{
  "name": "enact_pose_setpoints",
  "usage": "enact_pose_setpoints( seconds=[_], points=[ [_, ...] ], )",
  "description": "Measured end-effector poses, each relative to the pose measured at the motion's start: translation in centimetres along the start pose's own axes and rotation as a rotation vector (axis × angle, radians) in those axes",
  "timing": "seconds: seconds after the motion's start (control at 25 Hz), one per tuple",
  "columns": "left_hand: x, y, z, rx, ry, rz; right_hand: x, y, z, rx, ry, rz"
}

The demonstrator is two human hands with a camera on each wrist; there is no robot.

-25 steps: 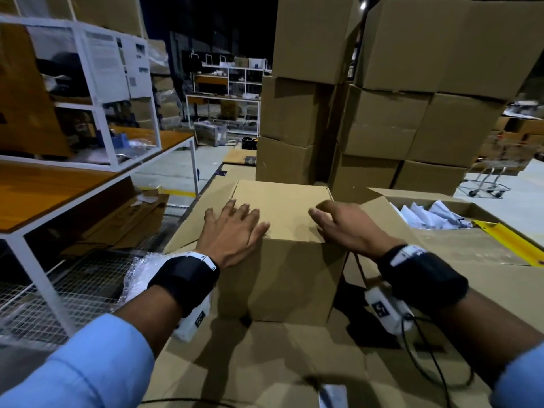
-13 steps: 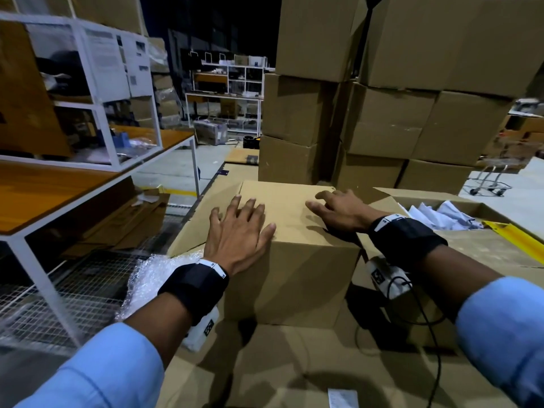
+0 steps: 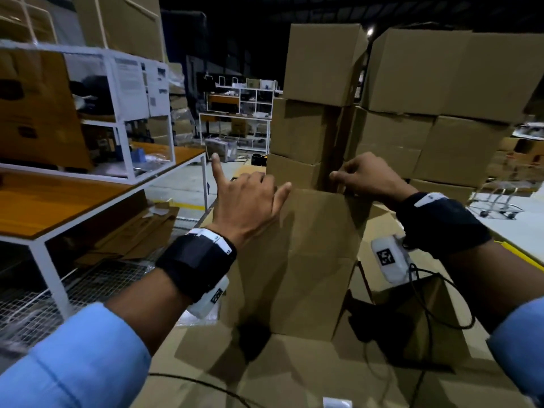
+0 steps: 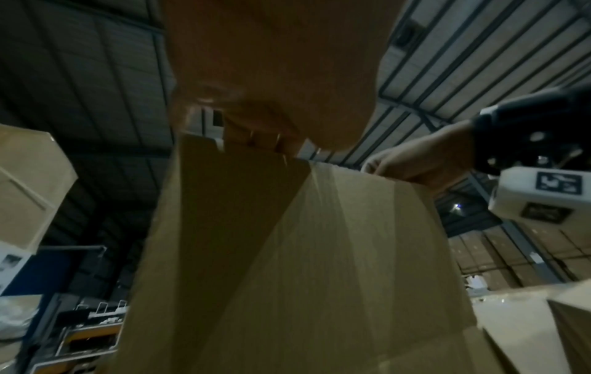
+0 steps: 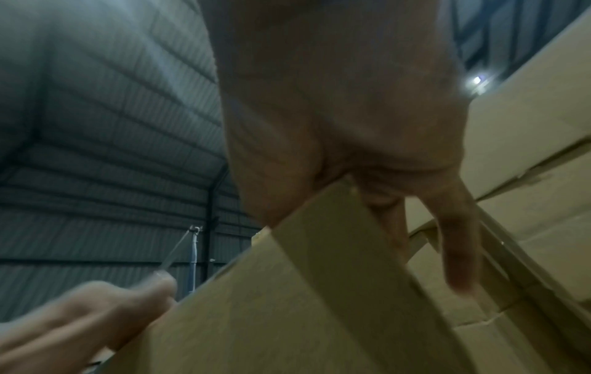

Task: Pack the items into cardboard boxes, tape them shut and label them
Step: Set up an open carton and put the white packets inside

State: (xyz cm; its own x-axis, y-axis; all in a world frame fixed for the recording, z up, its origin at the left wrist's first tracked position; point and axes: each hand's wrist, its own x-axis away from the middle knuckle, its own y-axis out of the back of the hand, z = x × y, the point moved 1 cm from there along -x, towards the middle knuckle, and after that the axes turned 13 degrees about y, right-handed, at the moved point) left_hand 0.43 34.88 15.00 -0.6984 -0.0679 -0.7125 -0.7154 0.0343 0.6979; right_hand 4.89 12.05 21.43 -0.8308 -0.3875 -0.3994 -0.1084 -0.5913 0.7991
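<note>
Warehouse floor, head view: stacked cartons (image 3: pixel 321 113) rise behind my work surface of flattened cardboard (image 3: pixel 294 375), with a white-framed table (image 3: pixel 88 198) to my left. On that surface stands the cardboard box (image 3: pixel 300 260) I am handling, upright. My left hand (image 3: pixel 247 201) grips its top left edge, fingers curled over the rim and thumb raised clear. My right hand (image 3: pixel 368 178) holds the top right corner, fingers curled over it.

Left wrist view: the box wall (image 4: pixel 319 265) fills the lower frame; my left fingers (image 4: pixel 255 131) hook over its upper edge, and my right hand (image 4: pixel 412 164) holds the far corner.

Right wrist view: my right hand (image 5: pixel 345 113) clasps the box edge (image 5: pixel 319 253), thumb on the near side, fingers (image 5: pixel 457 240) behind; my blurred left hand (image 5: pixel 80 316) is at lower left.
</note>
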Motion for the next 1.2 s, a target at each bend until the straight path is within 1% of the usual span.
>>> enact_pose_setpoints(
  seconds=[0.04, 0.12, 0.2, 0.28, 0.32, 0.36, 0.4, 0.52, 0.6, 0.68, 0.76, 0.88, 0.96, 1.04, 1.2],
  points=[
    [-0.2, 1.3, -0.6, -0.016, 0.015, 0.032, 0.5, 0.3, 0.3, -0.03, -0.029, 0.086],
    [-0.1, 2.9, -1.4, -0.009, 0.066, 0.206, 1.5, 0.2, 0.7, -0.035, -0.032, 0.281],
    [-0.1, 3.9, -1.7, 0.021, 0.131, 0.428, 2.7, -0.4, 0.5, -0.082, -0.015, 0.43],
    [0.5, 4.0, -1.5, 0.006, 0.152, 0.726, 4.1, -1.4, -0.2, -0.125, -0.018, 0.577],
    [1.1, 3.6, -1.4, 0.009, 0.157, 0.866, 4.7, -2.1, -0.7, -0.105, -0.022, 0.647],
    [2.0, 3.0, -1.4, 0.003, 0.153, 0.96, 5.4, -3.0, -1.4, -0.059, -0.017, 0.691],
    [3.1, 2.1, -1.3, -0.021, 0.14, 0.989, 6.1, -4.0, -2.0, 0.013, 0.001, 0.699],
    [6.6, -0.9, -1.1, -0.088, 0.102, 0.926, 8.1, -7.1, -4.0, 0.229, 0.082, 0.614],
    [7.9, -2.7, -0.5, -0.079, 0.09, 0.84, 9.1, -8.7, -5.1, 0.246, 0.103, 0.566],
    [8.6, -3.9, -0.1, -0.051, 0.081, 0.757, 9.7, -9.4, -5.9, 0.227, 0.111, 0.48],
    [9.2, -4.6, -0.1, -0.068, 0.086, 0.657, 10.3, -9.8, -6.4, 0.232, 0.18, 0.393],
    [10.2, -5.8, -0.3, -0.142, 0.063, 0.46, 10.9, -10.3, -6.6, 0.268, 0.265, 0.26],
    [10.5, -6.8, -0.1, -0.148, 0.066, 0.377, 10.9, -10.5, -6.4, 0.319, 0.298, 0.183],
    [10.5, -7.4, 0.1, -0.148, 0.066, 0.338, 10.6, -10.6, -6.3, 0.346, 0.311, 0.154],
    [10.8, -7.7, 0.2, -0.115, 0.059, 0.274, 10.4, -10.7, -6.7, 0.337, 0.281, 0.175]
  ],
)
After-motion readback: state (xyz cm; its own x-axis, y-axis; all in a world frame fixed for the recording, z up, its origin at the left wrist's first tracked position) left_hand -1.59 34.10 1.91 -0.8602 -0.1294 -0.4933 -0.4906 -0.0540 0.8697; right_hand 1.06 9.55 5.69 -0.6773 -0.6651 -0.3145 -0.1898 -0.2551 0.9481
